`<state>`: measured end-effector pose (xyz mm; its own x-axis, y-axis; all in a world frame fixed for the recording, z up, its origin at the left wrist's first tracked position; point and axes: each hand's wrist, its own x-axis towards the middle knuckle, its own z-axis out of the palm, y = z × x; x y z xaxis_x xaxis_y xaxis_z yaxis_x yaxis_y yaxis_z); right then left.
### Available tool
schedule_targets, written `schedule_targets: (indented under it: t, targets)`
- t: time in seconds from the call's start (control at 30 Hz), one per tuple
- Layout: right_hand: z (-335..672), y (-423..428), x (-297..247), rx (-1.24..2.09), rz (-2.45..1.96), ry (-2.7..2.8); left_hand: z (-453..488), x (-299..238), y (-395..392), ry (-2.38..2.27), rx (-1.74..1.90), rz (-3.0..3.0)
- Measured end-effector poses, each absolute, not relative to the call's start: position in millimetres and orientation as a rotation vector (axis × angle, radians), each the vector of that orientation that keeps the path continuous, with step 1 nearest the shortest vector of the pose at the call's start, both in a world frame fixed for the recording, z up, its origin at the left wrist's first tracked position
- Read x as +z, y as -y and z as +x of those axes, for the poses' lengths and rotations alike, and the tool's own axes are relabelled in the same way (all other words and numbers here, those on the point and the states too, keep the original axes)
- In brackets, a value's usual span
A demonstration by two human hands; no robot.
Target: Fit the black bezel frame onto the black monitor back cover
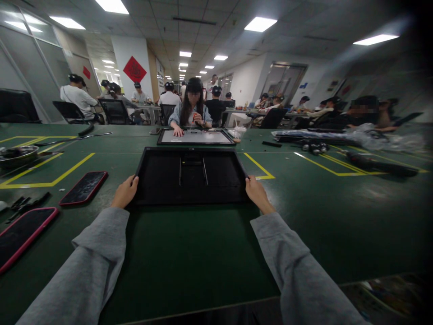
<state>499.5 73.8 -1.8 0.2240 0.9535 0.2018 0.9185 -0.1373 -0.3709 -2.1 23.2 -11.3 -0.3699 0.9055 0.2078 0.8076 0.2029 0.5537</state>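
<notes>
A black monitor back panel (191,176) lies flat on the green table (189,253) in front of me. My left hand (125,192) grips its near left corner with curled fingers. On the near right corner my right hand (257,193) holds the edge the same way. Both arms wear grey sleeves. Two thin metal rods run down the middle of the panel.
A red-edged phone (84,187) and a pink-edged tablet (23,232) lie at the left, with small black tools (27,202) and a metal bowl (16,153). Across the table a person works on a light screen panel (195,136). Cables and black parts (372,155) lie at the right.
</notes>
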Motion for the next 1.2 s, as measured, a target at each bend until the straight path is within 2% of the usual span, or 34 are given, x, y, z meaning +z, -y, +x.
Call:
schedule_targets:
  t: [1.2]
  targets:
    - [499.1,-73.6,-1.1,0.108,-2.098,1.732,-1.1,-10.7,-22.8,-2.303,0.904,1.654]
